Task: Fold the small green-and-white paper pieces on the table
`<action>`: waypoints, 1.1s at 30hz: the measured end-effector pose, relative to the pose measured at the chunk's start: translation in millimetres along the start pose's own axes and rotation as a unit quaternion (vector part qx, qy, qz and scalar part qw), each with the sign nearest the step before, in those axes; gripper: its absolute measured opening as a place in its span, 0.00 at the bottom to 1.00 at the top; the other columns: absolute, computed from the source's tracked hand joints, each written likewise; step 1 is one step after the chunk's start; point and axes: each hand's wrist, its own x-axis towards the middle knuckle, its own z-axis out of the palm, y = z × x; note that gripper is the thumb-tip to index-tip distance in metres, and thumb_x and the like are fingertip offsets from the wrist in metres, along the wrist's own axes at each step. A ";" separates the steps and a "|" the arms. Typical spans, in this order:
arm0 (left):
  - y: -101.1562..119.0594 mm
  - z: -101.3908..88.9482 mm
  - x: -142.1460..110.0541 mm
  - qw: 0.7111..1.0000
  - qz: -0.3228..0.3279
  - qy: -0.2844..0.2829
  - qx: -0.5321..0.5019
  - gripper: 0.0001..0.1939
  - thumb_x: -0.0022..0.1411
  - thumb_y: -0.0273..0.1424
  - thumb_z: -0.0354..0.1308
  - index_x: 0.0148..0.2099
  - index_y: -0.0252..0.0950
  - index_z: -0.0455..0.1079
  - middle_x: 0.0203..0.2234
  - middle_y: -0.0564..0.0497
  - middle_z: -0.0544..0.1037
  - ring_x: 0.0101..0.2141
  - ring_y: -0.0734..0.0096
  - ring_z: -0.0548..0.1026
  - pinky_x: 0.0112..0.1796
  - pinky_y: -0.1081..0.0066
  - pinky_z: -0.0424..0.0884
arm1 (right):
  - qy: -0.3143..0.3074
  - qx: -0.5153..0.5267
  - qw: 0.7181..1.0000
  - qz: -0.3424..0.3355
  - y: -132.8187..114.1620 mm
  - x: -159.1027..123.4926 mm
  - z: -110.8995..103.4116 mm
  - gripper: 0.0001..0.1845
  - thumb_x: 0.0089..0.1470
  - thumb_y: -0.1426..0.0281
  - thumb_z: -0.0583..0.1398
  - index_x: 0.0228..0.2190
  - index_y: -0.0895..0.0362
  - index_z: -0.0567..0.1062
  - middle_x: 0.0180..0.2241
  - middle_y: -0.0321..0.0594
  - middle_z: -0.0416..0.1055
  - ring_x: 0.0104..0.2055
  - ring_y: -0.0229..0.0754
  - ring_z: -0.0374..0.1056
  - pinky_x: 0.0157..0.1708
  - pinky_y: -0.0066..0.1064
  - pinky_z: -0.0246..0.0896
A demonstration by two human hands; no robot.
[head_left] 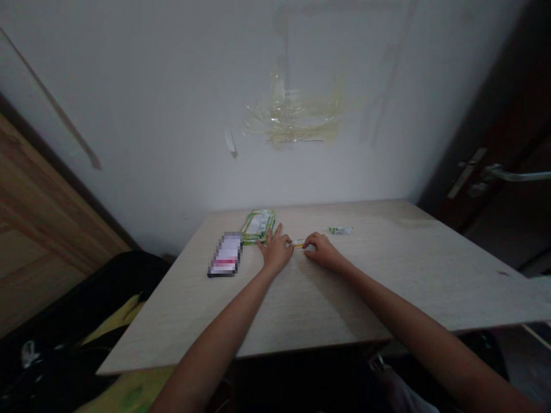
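Observation:
A small folded wrapper (298, 244), white with green and orange, lies on the tabletop between my hands. My left hand (275, 251) pinches its left end with thumb and forefinger, the other fingers fanned out. At the right end, the bent fingers of my right hand (323, 251) close on the same wrapper. Just beyond my left fingers is a stack of flat green-and-white packets (258, 225). A similar small green-and-white wrapper (341, 230) rests to the right, past my right hand.
A phone (226, 254) with a blurred screen lies left of my left hand on the pale wooden table (379, 287). Behind it stands a wall (172, 115) with old clear tape. A dark door with a metal handle (516, 175) is at right; dark bags sit at lower left.

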 end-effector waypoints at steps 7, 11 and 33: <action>-4.7 0.4 0.4 1.000 0.000 0.014 0.000 0.09 0.65 0.36 0.54 0.43 0.47 0.76 0.70 0.58 0.53 0.69 0.46 0.46 0.60 0.29 0.43 | 0.001 0.002 1.000 -0.004 0.1 0.4 0.2 0.08 0.48 0.74 0.64 0.34 0.57 0.79 0.42 0.44 0.73 0.47 0.45 0.67 0.52 0.37 0.60; -7.0 2.7 1.0 1.000 0.000 0.021 -0.003 0.11 0.64 0.36 0.55 0.47 0.51 0.75 0.70 0.59 0.53 0.69 0.47 0.46 0.61 0.30 0.41 | -0.005 0.000 1.000 -0.003 0.5 0.0 0.4 0.08 0.50 0.74 0.64 0.35 0.58 0.79 0.42 0.45 0.72 0.48 0.45 0.66 0.52 0.36 0.59; -11.4 2.4 2.4 1.000 0.011 -0.013 0.001 0.16 0.67 0.37 0.53 0.54 0.57 0.72 0.70 0.55 0.51 0.68 0.46 0.48 0.59 0.27 0.41 | 0.015 0.038 0.999 -0.016 -4.0 -8.0 -6.2 0.06 0.53 0.73 0.63 0.35 0.57 0.78 0.41 0.43 0.75 0.46 0.44 0.69 0.51 0.35 0.62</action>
